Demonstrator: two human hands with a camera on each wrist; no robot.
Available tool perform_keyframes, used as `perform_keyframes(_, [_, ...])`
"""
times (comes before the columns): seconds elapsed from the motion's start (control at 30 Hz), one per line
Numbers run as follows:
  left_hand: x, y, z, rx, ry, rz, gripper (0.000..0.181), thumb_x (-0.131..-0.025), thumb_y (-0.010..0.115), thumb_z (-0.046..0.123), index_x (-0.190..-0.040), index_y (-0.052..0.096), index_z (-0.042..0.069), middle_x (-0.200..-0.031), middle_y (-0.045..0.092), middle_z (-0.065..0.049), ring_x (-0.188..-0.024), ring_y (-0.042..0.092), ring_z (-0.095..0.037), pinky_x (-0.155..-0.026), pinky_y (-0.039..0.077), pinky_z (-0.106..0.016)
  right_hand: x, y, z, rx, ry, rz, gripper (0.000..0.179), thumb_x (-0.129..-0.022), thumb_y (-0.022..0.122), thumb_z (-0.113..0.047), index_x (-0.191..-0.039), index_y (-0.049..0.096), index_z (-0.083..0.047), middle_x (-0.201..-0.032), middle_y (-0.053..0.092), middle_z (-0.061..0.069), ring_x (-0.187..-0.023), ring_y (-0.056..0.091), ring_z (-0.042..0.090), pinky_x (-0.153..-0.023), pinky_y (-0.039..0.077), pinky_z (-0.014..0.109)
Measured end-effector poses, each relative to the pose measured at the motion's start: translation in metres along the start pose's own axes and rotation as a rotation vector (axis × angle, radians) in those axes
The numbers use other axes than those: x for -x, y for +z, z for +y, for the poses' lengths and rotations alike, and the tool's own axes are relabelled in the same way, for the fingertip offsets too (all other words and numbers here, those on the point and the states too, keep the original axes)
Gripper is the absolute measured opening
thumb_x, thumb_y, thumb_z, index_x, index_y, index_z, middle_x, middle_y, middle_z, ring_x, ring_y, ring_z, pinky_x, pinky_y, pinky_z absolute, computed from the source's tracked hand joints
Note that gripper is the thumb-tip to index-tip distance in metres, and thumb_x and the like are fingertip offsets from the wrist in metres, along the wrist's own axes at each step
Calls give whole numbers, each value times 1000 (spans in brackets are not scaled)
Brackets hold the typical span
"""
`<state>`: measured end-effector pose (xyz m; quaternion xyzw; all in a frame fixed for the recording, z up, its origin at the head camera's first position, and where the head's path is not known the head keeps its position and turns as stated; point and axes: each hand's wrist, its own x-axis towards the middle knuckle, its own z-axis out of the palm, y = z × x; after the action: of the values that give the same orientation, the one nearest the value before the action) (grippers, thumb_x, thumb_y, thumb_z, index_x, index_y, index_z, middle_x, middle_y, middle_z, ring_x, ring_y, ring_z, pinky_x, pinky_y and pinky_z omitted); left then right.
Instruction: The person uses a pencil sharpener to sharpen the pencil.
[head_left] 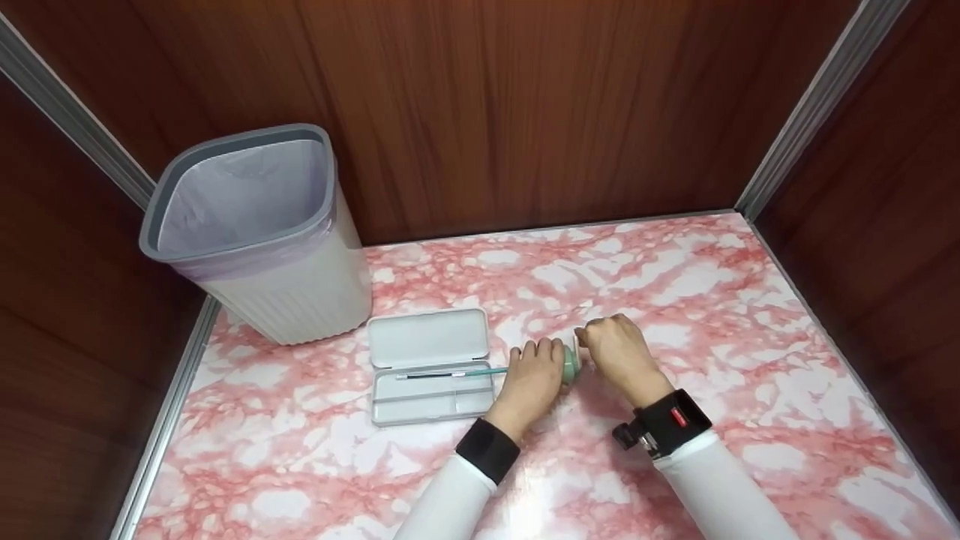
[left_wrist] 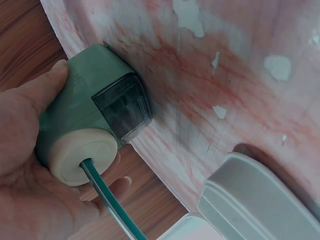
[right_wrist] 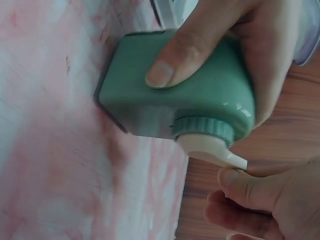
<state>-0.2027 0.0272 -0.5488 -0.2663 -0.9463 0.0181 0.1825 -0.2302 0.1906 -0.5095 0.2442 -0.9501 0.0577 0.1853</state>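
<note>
My left hand (head_left: 529, 381) grips a green desktop pencil sharpener (left_wrist: 87, 82) round its body, thumb on one side. A teal pencil (left_wrist: 106, 197) sticks out of the sharpener's round cream front (left_wrist: 60, 160). The sharpener has a dark see-through shavings drawer (left_wrist: 125, 107) near the table. With thumb and curled fingers, my right hand (head_left: 619, 356) holds the end of the cream crank (right_wrist: 207, 149) on the sharpener's back. In the head view the pencil reaches left over an open grey pencil case (head_left: 412, 411).
The case's lid (head_left: 429, 337) lies folded back behind it. At the back left stands a tall pale waste bin (head_left: 300, 300) with a grey rim and a bag liner. Dark wood panels (head_left: 525, 112) enclose the pink-and-white marbled table (head_left: 300, 465) at the back and sides.
</note>
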Motion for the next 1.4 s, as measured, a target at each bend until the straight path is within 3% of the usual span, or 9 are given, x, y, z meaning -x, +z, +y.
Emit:
perform_keyframes(0.27, [-2,1,-1,-3,4,14,68,-78,73,47,-126,54,3,-107,57,-9,-90,56,-24,-70,47,-37,-2,16,5,-14,17,-18,23,-85,69,-5,-62,67,-6,-61,62,7,-55,59,28,-64,47,44])
perform_keyframes(0.47, [-2,4,1,-4,7,35,75,-74,76,52,-126,54,3,-106,57,-9,-90,56,-23,-70,46,-36,4,29,6,-68,66,-67,23,-80,69,-2,-60,64,-10,-62,64,6,-53,56,28,-56,47,44])
perform_keyframes(0.7, [0,3,1,0,-11,52,74,-73,76,53,-125,55,4,-105,57,-8,-89,57,-24,-70,46,-38,6,31,8,-140,110,-119,24,-86,68,-7,-62,66,-11,-64,65,6,-54,58,28,-53,48,44])
perform_keyframes(0.87, [1,4,2,-6,-29,69,74,-72,77,53,-124,56,6,-105,58,-8,-89,57,-24,-71,46,-38,10,33,11,-190,104,-178,23,-78,67,3,-63,68,-14,-67,66,3,-57,60,24,-53,49,40])
perform_keyframes(1.07, [1,5,4,-10,-62,77,76,-68,79,54,-124,57,7,-104,58,-7,-88,57,-24,-71,46,-39,14,33,11,-202,65,-189,23,-70,64,11,-62,61,-10,-65,60,2,-55,55,23,-52,48,40])
perform_keyframes(1.4, [2,2,7,-36,-100,19,77,-69,78,56,-126,57,9,-106,58,-5,-89,57,-23,-72,45,-39,29,26,7,-274,10,-282,18,-73,63,10,-71,64,-8,-70,62,4,-61,57,20,-56,49,37])
